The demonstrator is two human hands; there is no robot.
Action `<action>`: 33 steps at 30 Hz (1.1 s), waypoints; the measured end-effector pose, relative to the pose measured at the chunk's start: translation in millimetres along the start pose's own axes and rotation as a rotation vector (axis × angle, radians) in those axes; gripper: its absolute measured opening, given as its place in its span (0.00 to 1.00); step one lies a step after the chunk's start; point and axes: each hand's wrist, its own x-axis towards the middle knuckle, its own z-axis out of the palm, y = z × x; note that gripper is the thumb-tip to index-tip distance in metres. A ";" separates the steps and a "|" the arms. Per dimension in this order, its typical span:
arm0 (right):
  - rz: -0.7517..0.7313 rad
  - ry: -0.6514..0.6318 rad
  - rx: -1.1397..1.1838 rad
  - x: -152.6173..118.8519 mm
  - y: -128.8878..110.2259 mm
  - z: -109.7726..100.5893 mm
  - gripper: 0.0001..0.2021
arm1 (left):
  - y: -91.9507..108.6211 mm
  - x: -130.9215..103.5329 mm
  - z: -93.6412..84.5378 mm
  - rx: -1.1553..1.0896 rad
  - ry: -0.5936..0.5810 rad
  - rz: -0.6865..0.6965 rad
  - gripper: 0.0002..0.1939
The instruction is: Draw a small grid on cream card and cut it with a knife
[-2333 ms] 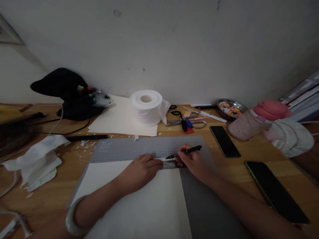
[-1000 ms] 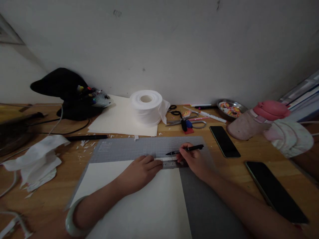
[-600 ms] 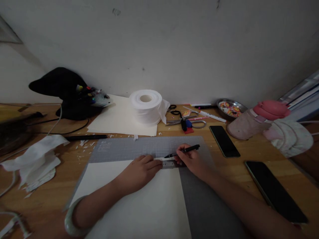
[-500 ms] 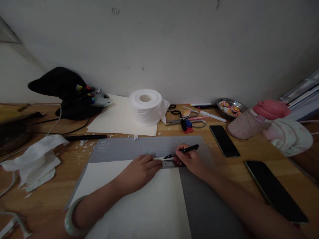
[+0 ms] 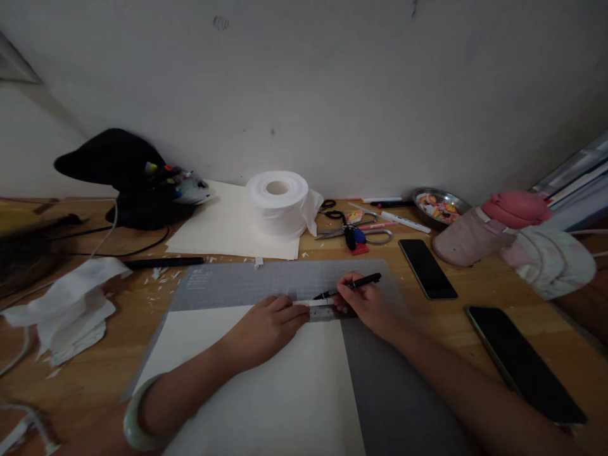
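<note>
My right hand pinches a black pen, tilted with its tip down to the left near the top of a white strip. Beside it, my left hand has its fingers closed and pressed down on a metal ruler, whose left part is hidden under them. The ruler lies along the upper edge of a large white sheet of paper. Beneath the sheet is a grey cutting mat. A narrow white paper strip shows just above the ruler.
Behind the mat stand a toilet paper roll on white sheets, and scissors with pens. Two phones, a pink bottle and a metal bowl are right. Crumpled tissue and a black pencil case lie left.
The pen's tip has shifted slightly up and right, and my right hand has moved a little with it. My left hand stays in place on the ruler.
</note>
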 end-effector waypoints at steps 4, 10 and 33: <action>0.000 0.002 0.014 1.2 2.0 -0.9 0.14 | 0.0 0.4 -0.6 0.001 0.013 0.011 0.12; 0.000 0.003 0.049 1.5 3.3 -1.0 0.14 | -0.4 0.5 -0.2 0.005 0.013 0.027 0.12; 0.025 -0.046 -0.017 0.7 1.5 1.6 0.12 | 2.7 -0.8 1.5 0.064 -0.035 0.012 0.11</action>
